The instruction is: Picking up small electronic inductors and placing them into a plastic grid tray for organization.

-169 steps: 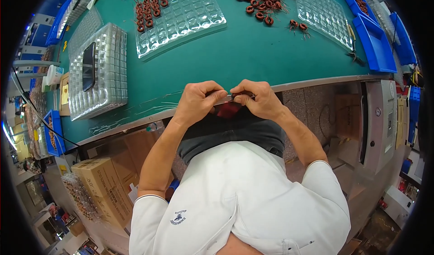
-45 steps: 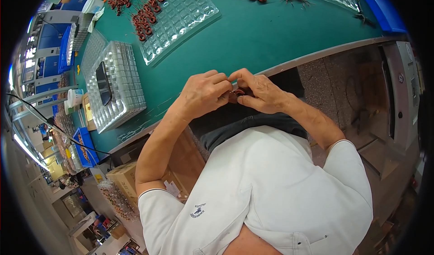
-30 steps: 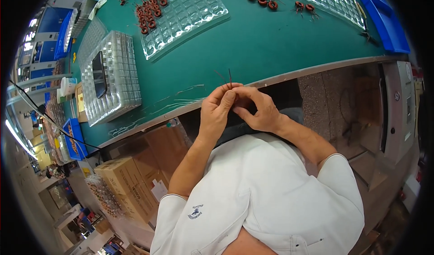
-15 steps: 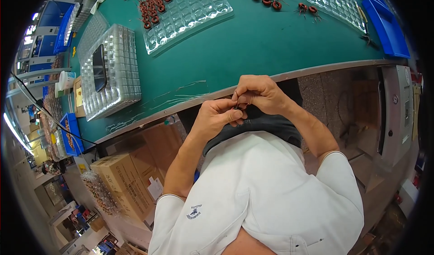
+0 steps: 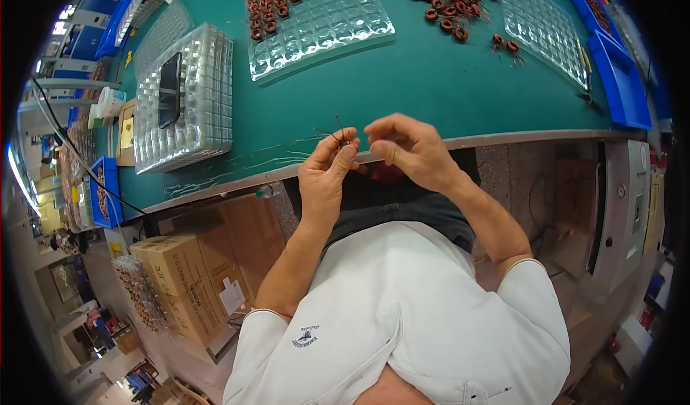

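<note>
My left hand (image 5: 323, 186) is over the table's front edge, thumb and fingers pinched on a small copper-wound ring coil. Most of the ring is hidden by the fingertips; its thin wire leads (image 5: 339, 123) stick up above them. Just to the right is my right hand (image 5: 415, 155), its thumb and forefinger apart with nothing visible between them. A dark red patch (image 5: 387, 173) shows below the right hand; what it is I cannot tell. More ring coils (image 5: 269, 17) sit in rows in a clear plastic tray (image 5: 323, 38) beyond my hands.
A pile of ring coils (image 5: 453, 2) lies at the far right, near a second clear tray (image 5: 543, 28), pliers (image 5: 588, 97) and a blue bin (image 5: 619, 81). On the left, a dark phone (image 5: 169, 91) rests on stacked clear trays (image 5: 208, 110). Loose wires (image 5: 251, 162) lie along the front edge.
My hands were together at the coil; now they are apart. The left has risen with the coil, its leads now showing, and the right has opened. The view has shifted slightly.
</note>
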Action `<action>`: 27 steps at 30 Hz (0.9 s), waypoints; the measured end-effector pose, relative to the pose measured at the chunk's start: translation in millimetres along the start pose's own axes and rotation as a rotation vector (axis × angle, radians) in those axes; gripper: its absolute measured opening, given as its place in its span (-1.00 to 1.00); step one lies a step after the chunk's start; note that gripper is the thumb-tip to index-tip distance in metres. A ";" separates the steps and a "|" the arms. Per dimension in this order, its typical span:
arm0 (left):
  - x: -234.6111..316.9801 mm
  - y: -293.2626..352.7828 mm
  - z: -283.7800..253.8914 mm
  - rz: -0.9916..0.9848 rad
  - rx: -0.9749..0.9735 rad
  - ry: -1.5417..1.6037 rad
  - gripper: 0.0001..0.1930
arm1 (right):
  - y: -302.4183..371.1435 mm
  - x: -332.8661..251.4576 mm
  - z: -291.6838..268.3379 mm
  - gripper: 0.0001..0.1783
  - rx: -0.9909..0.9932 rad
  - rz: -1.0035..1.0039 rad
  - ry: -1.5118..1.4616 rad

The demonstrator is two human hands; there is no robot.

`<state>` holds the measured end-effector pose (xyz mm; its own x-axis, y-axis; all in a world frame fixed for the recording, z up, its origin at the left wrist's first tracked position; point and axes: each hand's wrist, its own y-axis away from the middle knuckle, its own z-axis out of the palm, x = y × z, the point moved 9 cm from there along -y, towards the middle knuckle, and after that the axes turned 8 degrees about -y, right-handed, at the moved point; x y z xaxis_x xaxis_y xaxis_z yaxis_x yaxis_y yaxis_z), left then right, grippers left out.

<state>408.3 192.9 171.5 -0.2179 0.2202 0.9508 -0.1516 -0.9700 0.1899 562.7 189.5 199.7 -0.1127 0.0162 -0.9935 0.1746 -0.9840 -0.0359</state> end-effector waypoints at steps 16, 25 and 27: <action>9.5 -75.2 -7.6 -0.185 -0.568 -0.078 -0.74 | -101.6 10.9 30.4 -0.69 -0.302 0.179 -0.120; 8.4 -82.4 -3.0 -0.177 -0.583 -0.134 -0.72 | -105.9 2.2 22.6 -0.84 -0.263 0.007 -0.127; 9.3 -85.7 3.5 -0.167 -0.528 -0.152 -0.74 | -101.0 9.4 -0.1 -0.83 -0.044 0.009 -0.133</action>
<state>422.7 277.7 165.0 -0.0146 0.3108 0.9504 -0.6415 -0.7320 0.2295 544.2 289.1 194.0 -0.2393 -0.0194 -0.9708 0.2189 -0.9751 -0.0344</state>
